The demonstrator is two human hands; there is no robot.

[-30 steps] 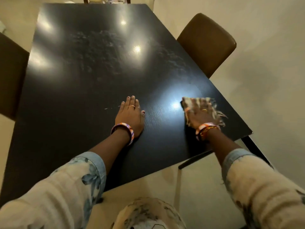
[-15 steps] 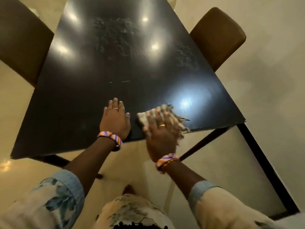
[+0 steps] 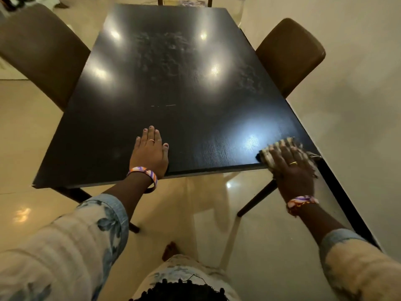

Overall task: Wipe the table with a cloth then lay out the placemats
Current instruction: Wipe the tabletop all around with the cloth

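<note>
Lying under right grip: cloth

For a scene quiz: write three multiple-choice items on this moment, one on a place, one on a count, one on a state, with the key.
1. Where on the table is the cloth?
A. far end
B. near right corner
C. centre

2. How many brown chairs stand at the table's long sides?
A. two
B. none
C. four

3. How does the left hand lie?
A. fist in the air
B. gripping the cloth
C. flat on the tabletop

Key: 1 B, the right hand presses the cloth at the near right corner. 2 A, one chair on the left, another on the right. 3 C, its fingers are straight on the dark top.
</note>
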